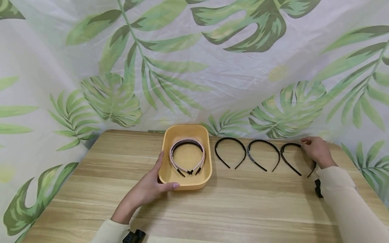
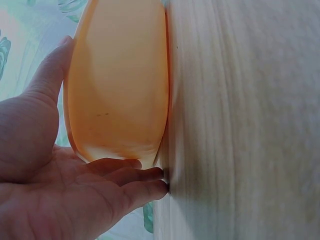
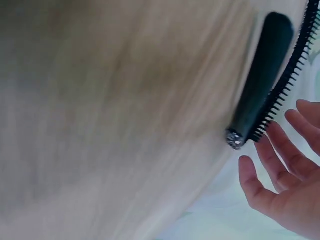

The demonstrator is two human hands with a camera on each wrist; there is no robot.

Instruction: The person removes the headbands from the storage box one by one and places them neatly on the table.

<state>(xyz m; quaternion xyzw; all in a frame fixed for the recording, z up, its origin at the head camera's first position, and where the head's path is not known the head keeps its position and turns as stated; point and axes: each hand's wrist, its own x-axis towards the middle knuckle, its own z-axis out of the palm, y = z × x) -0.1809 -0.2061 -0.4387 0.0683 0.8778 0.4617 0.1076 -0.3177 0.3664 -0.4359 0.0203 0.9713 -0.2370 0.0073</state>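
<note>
A wood-grain tabletop [image 1: 243, 209] with rounded far corners stands before a pale, lightly creased cloth [image 1: 231, 71] printed with green palm fronds [image 1: 170, 43] and broad split leaves [image 1: 273, 25], visible past both sides too.

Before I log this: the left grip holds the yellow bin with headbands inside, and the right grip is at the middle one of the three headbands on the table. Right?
One slip: the right grip is at the headband farthest from the yellow bin, not the middle one, as the head view shows. The left grip does hold the yellow bin with headbands inside.
</note>
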